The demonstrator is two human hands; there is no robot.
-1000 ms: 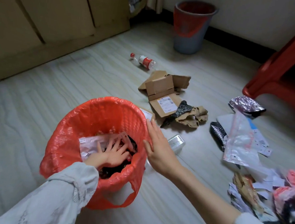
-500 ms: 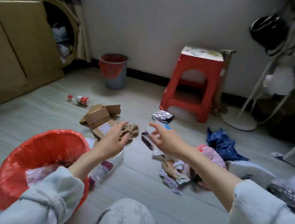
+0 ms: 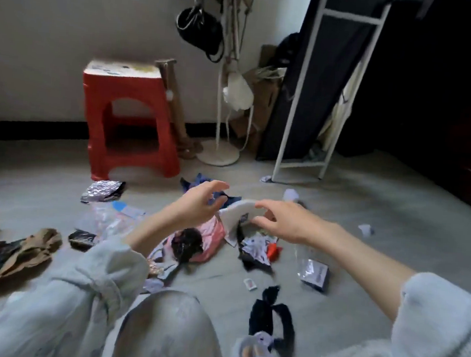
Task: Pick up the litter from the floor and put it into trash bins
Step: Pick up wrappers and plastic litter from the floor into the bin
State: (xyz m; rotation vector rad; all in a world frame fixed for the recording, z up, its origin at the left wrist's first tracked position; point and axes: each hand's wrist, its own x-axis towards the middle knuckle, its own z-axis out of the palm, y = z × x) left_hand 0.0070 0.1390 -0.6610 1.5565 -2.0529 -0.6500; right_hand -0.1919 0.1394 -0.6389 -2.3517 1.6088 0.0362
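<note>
Litter lies all over the grey floor in front of my knees. A white curved packet [image 3: 238, 211] stands up between my hands. My right hand [image 3: 284, 221] has its fingers over the packet's right end and its thumb under it, pinching it. My left hand [image 3: 198, 205] hovers just left of the packet with fingers spread, holding nothing. Below the hands lie a pink bag [image 3: 211, 231] with a black scrap [image 3: 187, 244] on it, torn paper wrappers [image 3: 255, 248] and a blue cloth [image 3: 192, 184]. No trash bin is in view.
A red plastic stool [image 3: 132, 118] stands at the back wall, with a white stand base [image 3: 218, 152] and a white-framed rack [image 3: 306, 99] to its right. More litter: a silver foil bag [image 3: 102, 191], brown crumpled paper [image 3: 27, 248], a dark pouch [image 3: 314, 273], black scraps [image 3: 270, 321].
My view has swung right, so the red-lined bins have left the frame. Both hands have moved right, over the pile by the pink bag, and the right hand has reached the white packet.
</note>
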